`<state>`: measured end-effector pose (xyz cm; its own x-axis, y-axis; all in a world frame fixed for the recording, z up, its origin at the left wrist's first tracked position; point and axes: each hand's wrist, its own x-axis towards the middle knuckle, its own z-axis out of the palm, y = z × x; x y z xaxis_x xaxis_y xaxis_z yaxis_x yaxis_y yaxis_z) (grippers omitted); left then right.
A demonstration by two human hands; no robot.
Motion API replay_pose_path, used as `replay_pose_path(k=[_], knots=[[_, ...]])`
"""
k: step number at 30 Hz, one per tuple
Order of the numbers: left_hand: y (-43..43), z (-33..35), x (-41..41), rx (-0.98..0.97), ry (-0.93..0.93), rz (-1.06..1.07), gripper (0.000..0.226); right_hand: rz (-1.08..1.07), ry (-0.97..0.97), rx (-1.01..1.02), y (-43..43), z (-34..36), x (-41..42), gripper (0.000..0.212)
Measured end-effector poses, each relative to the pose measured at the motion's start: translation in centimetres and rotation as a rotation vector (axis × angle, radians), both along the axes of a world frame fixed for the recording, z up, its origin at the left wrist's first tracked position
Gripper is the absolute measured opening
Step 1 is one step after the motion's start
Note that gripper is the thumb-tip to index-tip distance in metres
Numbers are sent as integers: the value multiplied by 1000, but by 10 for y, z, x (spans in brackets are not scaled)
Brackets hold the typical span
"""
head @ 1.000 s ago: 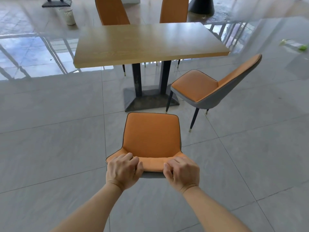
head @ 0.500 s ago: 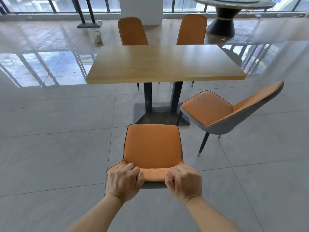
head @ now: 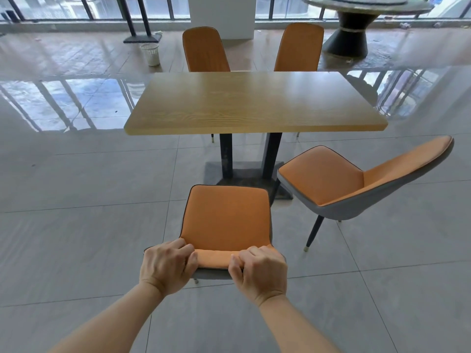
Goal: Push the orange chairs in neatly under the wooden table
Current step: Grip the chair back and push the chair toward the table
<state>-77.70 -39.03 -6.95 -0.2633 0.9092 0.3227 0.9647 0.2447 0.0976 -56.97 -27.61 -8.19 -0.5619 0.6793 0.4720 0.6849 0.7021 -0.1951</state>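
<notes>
Four orange padded chairs with grey shells stand around one rectangular wooden worktop point(head: 254, 100) on a dark two-post pedestal. The nearest chair point(head: 225, 217) sits at 6 o'clock from the worktop, its seat facing the pedestal and wholly clear of the worktop's near edge. Both hands are clamped over the top of its backrest: the left hand point(head: 167, 267) at the backrest's left corner, the right hand point(head: 260, 271) at its right corner, fingers curled over the orange front, with a strip of padding showing between them. A second chair point(head: 356, 184) stands at 4 o'clock from the worktop, turned askew with its backrest leaning out to the right, also not under the worktop. Two more chairs, one point(head: 205, 49) at 11 o'clock and one point(head: 299, 48) at 1 o'clock, stand at the far side with only their backrests above the worktop and leg tips below it. The held chair's legs are almost wholly hidden by its seat and the hands. Far back stand a white slatted bin point(head: 150, 54) and a round dark-based table point(head: 356, 26), cut off by the frame's top edge.
</notes>
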Motion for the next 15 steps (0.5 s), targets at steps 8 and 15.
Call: replay_pose_path(k=[8, 15], knots=[[40, 4, -58, 7, 37, -49, 41, -44, -9, -21, 29, 0, -55, 46], [76, 3, -103, -5, 11, -51, 39, -81, -10, 0, 58, 2, -98, 47]])
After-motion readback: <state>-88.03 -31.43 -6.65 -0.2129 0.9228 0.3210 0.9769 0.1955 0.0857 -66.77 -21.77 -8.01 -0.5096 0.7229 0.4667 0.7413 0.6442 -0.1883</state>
